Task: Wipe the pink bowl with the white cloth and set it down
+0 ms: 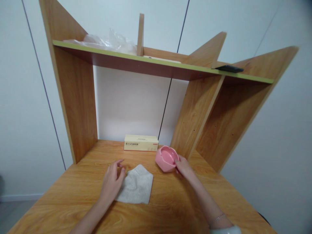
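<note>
From my remote seat I take the grey cloth point(137, 185) as my landmark; it lies rumpled on the desk point(73, 195), soft and matte, with an angular outline. Beyond it and to its right I have the pink bowl point(167, 159), smooth and faceted like a cut gem, with notches in its rim. The bowl is tipped, so I can see into its plain pink hollow; whether its base touches the wood I cannot tell. My right hand point(182, 165) grips the bowl's right side, thumb at the rim. My left hand point(113, 178) is at the cloth's left edge, thumb and fingers parted and lightly curved; I cannot tell whether it presses the fabric.

Straight behind the cloth sits a long cream cardboard box point(140, 143), printed on its front, its contents hidden from me. High behind the cloth runs a wood-grain shelf point(161, 63) with a yellow-green edge, bearing a crumpled, translucent plastic bag point(109, 42) toward the left and a dark flat object point(230, 68) toward the right.
</note>
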